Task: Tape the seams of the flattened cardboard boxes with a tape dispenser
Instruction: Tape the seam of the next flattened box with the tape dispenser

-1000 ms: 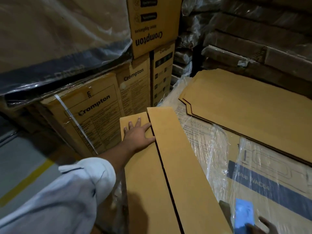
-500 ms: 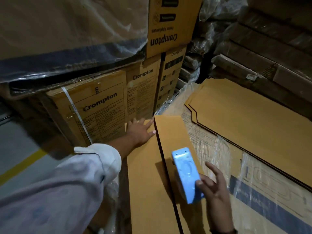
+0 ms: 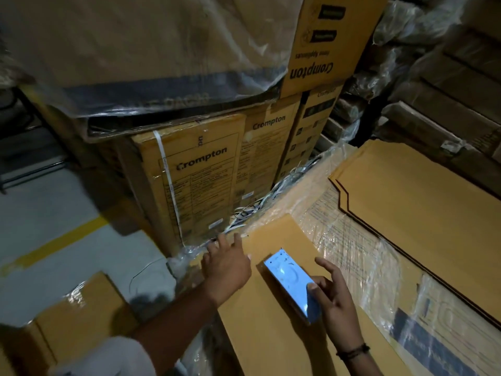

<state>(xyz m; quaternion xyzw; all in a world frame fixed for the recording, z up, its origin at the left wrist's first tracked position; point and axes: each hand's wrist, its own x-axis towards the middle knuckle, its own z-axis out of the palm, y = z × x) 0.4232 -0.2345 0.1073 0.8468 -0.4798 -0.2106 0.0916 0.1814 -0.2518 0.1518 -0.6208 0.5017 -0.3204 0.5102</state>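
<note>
While the left hand (image 3: 227, 270) lies flat at the far end of the flattened cardboard box (image 3: 265, 337) as it did half a second ago, fingers spread, the blue tape dispenser (image 3: 291, 283) has moved up the board and is now held low over it, just right of that hand. The right hand (image 3: 336, 302) pinches its rear end, thumb on the blue face, forefinger lifted straight. Leftward, the Crompton carton (image 3: 195, 172) is shut and banded, its contents hidden. Loose white strapping (image 3: 260, 207) lies in the gap beside the film-wrapped carton (image 3: 360, 248) under the board. More flattened boxes (image 3: 423, 213) lie rightward.
</note>
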